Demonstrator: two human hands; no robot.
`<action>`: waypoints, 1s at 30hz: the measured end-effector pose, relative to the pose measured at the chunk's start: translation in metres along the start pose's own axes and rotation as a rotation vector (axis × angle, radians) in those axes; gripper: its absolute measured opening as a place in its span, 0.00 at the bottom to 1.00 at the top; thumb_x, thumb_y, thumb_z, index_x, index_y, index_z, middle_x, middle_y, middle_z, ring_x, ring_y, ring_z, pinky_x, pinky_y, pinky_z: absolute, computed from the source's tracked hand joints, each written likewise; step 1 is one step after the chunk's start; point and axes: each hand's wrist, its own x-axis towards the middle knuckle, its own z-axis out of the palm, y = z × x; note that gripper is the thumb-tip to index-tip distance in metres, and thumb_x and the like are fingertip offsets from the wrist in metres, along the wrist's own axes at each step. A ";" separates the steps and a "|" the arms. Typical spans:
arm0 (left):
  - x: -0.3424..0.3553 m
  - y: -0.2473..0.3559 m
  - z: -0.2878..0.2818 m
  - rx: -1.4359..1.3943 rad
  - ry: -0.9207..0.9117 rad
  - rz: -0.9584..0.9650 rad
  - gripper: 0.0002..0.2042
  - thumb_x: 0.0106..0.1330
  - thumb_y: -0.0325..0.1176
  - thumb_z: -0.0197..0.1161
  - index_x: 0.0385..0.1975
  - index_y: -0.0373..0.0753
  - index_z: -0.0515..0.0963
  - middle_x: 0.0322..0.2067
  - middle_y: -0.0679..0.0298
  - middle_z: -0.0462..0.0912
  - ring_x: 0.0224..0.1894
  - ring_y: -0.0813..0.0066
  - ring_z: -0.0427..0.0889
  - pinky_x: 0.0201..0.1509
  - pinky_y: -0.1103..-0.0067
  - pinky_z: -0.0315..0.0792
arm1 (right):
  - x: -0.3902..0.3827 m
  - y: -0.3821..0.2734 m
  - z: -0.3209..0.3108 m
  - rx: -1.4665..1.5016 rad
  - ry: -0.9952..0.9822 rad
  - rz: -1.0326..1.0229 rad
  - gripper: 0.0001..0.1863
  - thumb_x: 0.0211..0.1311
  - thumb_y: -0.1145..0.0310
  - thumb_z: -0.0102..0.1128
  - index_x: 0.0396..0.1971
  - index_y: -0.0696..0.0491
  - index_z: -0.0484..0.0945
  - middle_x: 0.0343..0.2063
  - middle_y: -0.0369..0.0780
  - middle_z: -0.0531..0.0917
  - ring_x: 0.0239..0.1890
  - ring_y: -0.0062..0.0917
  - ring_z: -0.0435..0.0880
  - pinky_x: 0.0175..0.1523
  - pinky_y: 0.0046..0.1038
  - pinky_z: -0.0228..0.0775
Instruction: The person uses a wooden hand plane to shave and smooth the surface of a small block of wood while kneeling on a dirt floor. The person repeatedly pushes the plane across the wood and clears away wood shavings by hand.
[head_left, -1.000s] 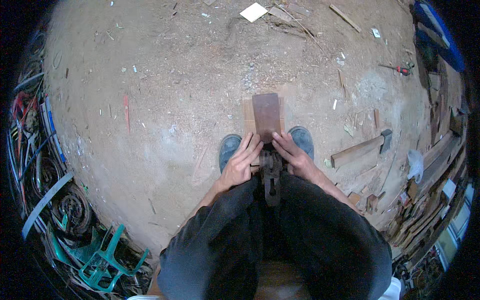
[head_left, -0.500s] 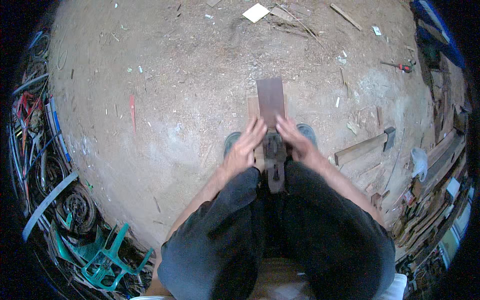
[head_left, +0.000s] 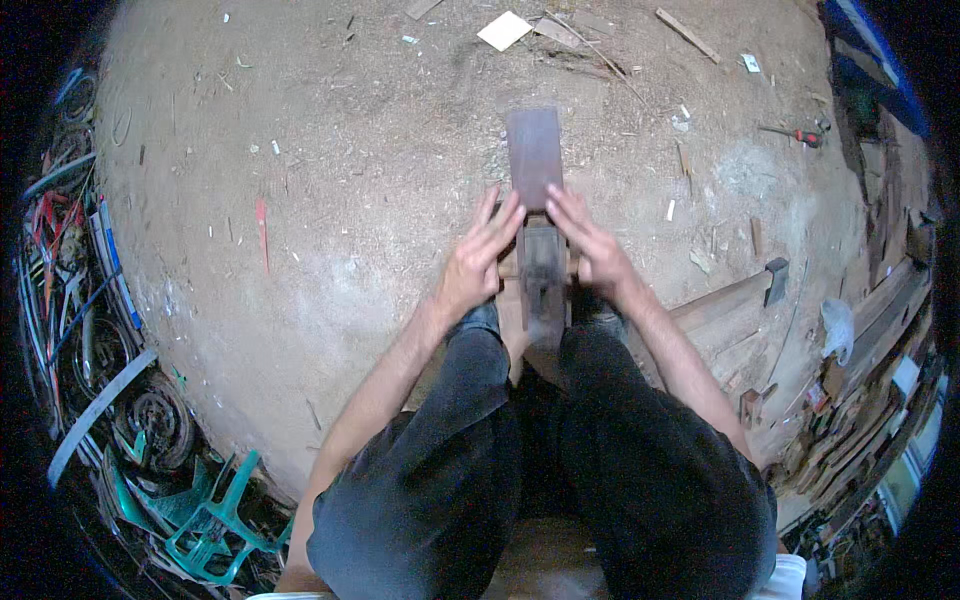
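Both the left hand [head_left: 470,268] and right hand [head_left: 606,262] grip the plane [head_left: 536,160] by its sides, over a pale board [head_left: 511,308]; even downward pressure from both should keep it level.

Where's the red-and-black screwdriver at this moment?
In the head view, the screwdriver lies on the ground at the upper right, above the wooden-handled tool and well to the right of the right hand.
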 end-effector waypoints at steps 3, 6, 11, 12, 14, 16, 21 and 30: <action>-0.052 0.017 0.014 -0.066 -0.013 -0.025 0.34 0.54 0.12 0.52 0.67 0.33 0.72 0.73 0.54 0.68 0.77 0.48 0.59 0.80 0.56 0.57 | -0.050 -0.028 0.014 0.021 -0.112 0.052 0.42 0.55 0.83 0.50 0.76 0.51 0.62 0.78 0.46 0.58 0.79 0.47 0.56 0.80 0.53 0.44; -0.087 0.026 0.022 -0.041 -0.038 -0.033 0.30 0.57 0.13 0.52 0.64 0.29 0.74 0.71 0.52 0.69 0.77 0.48 0.60 0.79 0.56 0.59 | -0.079 -0.043 0.024 0.001 -0.200 0.103 0.43 0.55 0.81 0.53 0.76 0.52 0.60 0.78 0.47 0.57 0.79 0.46 0.55 0.80 0.54 0.45; -0.021 0.002 0.004 0.030 -0.009 -0.029 0.32 0.57 0.12 0.50 0.67 0.32 0.73 0.72 0.51 0.68 0.77 0.46 0.57 0.79 0.56 0.59 | -0.024 -0.006 0.012 -0.006 -0.097 0.036 0.45 0.53 0.85 0.54 0.76 0.53 0.60 0.77 0.47 0.58 0.79 0.47 0.55 0.81 0.49 0.48; 0.004 -0.003 -0.006 0.060 -0.015 -0.054 0.34 0.55 0.11 0.49 0.68 0.33 0.71 0.72 0.52 0.67 0.78 0.46 0.57 0.79 0.56 0.58 | 0.009 -0.011 0.001 -0.052 -0.040 0.038 0.45 0.53 0.87 0.55 0.76 0.52 0.60 0.77 0.47 0.58 0.79 0.47 0.55 0.81 0.47 0.49; 0.017 -0.015 -0.022 0.028 0.000 -0.006 0.37 0.54 0.10 0.48 0.69 0.35 0.70 0.73 0.53 0.66 0.78 0.47 0.56 0.80 0.55 0.57 | 0.040 -0.012 -0.010 -0.091 -0.076 0.006 0.45 0.54 0.85 0.57 0.76 0.52 0.60 0.77 0.46 0.58 0.78 0.46 0.56 0.81 0.46 0.49; 0.017 -0.016 -0.020 -0.006 0.014 0.011 0.38 0.53 0.10 0.48 0.70 0.35 0.69 0.73 0.53 0.66 0.78 0.47 0.56 0.80 0.55 0.57 | 0.039 -0.013 -0.016 -0.123 -0.099 0.008 0.45 0.54 0.84 0.59 0.76 0.52 0.60 0.77 0.46 0.58 0.79 0.46 0.56 0.81 0.45 0.49; -0.054 0.016 0.011 -0.090 -0.003 -0.063 0.34 0.54 0.12 0.52 0.67 0.34 0.74 0.73 0.52 0.67 0.77 0.45 0.58 0.78 0.56 0.61 | -0.029 -0.042 -0.001 0.022 -0.217 0.109 0.46 0.52 0.84 0.59 0.76 0.53 0.61 0.78 0.46 0.57 0.79 0.46 0.54 0.81 0.47 0.48; -0.014 -0.001 -0.008 0.026 0.072 -0.049 0.35 0.52 0.12 0.52 0.67 0.36 0.74 0.70 0.55 0.71 0.76 0.48 0.62 0.78 0.58 0.62 | 0.017 -0.027 -0.004 0.048 -0.117 0.114 0.49 0.43 0.93 0.46 0.74 0.54 0.63 0.78 0.46 0.57 0.80 0.46 0.52 0.82 0.44 0.43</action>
